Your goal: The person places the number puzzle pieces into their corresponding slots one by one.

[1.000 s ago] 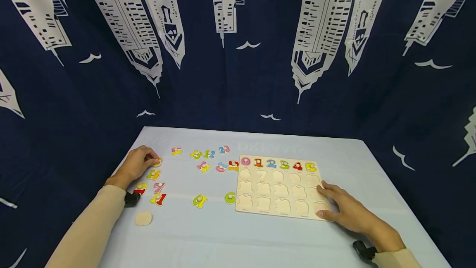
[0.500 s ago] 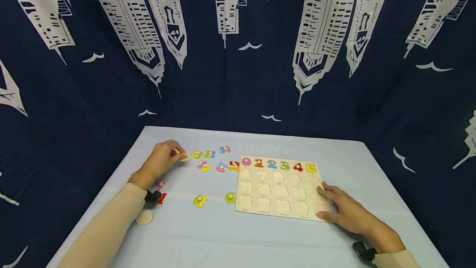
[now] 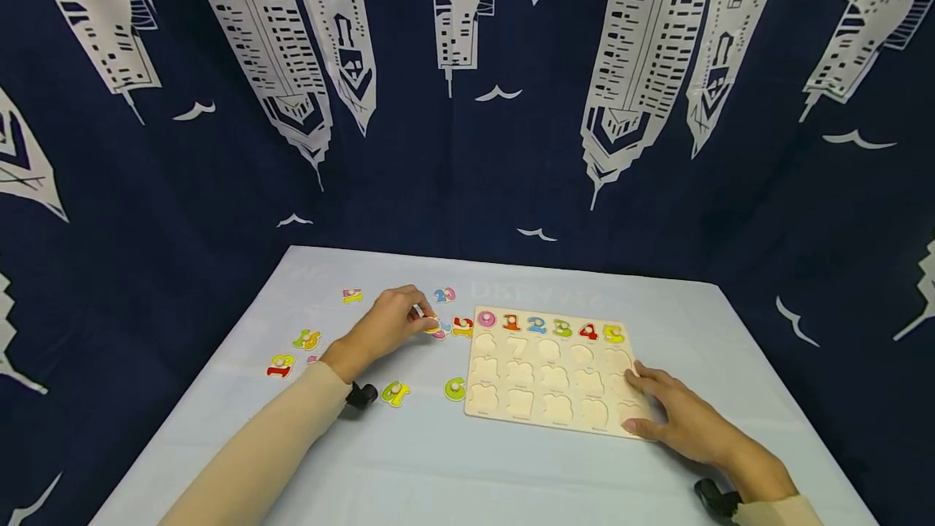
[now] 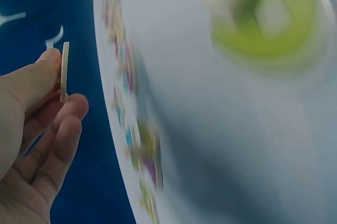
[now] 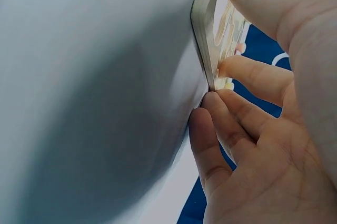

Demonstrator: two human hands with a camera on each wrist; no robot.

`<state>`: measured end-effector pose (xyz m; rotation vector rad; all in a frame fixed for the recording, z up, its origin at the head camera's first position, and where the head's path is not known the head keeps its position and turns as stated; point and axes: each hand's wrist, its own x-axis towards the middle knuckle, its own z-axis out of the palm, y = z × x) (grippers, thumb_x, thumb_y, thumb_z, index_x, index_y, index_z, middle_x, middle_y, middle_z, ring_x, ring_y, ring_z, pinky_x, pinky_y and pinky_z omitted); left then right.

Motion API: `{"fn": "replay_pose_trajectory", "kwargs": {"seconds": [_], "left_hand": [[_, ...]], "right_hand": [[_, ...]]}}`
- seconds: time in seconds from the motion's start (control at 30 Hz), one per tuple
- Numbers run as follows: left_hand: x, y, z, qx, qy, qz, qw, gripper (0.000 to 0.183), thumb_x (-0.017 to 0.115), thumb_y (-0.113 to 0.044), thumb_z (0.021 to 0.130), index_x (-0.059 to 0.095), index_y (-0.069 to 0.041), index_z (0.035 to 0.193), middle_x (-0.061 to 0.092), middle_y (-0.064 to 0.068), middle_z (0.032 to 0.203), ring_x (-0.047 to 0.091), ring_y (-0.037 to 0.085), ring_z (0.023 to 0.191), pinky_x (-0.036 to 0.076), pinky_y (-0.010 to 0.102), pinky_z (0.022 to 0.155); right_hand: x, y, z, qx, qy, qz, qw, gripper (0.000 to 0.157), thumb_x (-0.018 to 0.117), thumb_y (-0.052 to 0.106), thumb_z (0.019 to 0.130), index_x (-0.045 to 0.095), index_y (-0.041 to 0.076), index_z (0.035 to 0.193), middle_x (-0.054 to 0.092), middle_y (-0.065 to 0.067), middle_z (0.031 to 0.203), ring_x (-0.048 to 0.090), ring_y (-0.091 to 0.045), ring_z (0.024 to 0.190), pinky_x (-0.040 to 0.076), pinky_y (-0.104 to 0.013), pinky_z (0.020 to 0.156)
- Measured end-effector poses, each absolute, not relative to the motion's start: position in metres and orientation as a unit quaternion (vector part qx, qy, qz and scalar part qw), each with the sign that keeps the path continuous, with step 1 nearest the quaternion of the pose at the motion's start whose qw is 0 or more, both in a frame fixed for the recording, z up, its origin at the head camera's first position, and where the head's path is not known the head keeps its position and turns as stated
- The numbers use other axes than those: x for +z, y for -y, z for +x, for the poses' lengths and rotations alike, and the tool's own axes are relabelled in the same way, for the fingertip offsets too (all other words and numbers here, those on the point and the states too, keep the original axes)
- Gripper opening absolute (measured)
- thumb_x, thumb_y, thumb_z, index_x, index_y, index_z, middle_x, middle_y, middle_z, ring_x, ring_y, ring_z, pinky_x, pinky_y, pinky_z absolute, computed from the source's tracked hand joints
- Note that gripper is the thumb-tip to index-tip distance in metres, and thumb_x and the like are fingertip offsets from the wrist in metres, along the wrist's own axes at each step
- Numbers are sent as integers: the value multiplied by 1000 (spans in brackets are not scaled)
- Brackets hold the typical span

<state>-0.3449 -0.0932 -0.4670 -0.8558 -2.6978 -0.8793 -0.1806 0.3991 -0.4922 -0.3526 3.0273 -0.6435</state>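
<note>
My left hand (image 3: 390, 319) pinches a flat wooden number piece (image 4: 64, 72), seen edge-on in the left wrist view and raised off the table. Which number it bears I cannot tell; in the head view it overlaps a blue and pink piece. My right hand (image 3: 682, 412) rests at the right end of the wooden number puzzle board (image 3: 540, 422), thumb and index finger on its top, the other fingers extended at its edge (image 5: 205, 29). Colourful 0 to 5 pieces sit in the board's top row; the recesses in the lower rows show bare wood.
Loose number pieces lie left of the board: a green 6 (image 3: 454, 389), a yellow-green 9 (image 3: 395, 394), a red-and-yellow piece (image 3: 280, 365), a blue-and-pink 20 (image 3: 445, 295) and several others. The left forearm covers part of the table. A dark printed cloth (image 3: 438, 169) hangs behind the white table (image 3: 511, 477).
My left hand has carried the pinched piece rightward from the table's left side, past the upper loose pieces, towards the board. The right hand and the board have stayed in place.
</note>
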Motion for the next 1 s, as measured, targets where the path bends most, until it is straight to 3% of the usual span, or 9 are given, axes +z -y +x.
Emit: {"fn": "replay_pose_trajectory", "kwargs": {"seconds": [0.47, 0.8, 1.0], "left_hand": [[-489, 17, -340, -304, 893, -328, 48, 17, 95, -23, 101, 81, -13, 98, 71, -1, 92, 58, 8, 81, 51, 21, 74], [-501, 1, -344, -309, 903, -297, 44, 17, 95, -21, 100, 81, -12, 96, 70, 0, 93, 59, 9, 83, 52, 21, 76], [-500, 2, -345, -315, 904, -288, 22, 11, 94, -19, 102, 85, -13, 104, 73, 0, 97, 59, 10, 86, 51, 22, 78]], "right_hand": [[-495, -399, -182, -206, -972, -117, 5, 92, 96, 44, 96, 60, -8, 163, 49, -39, 174, 48, -66, 159, 46, -82, 122], [-498, -398, -179, -206, -970, -125, -1, 92, 95, 45, 96, 60, -8, 162, 51, -38, 173, 50, -66, 157, 47, -82, 121], [-498, -399, -180, -202, -972, -121, 0, 92, 95, 45, 96, 60, -7, 163, 50, -37, 174, 49, -66, 158, 47, -82, 121]]}}
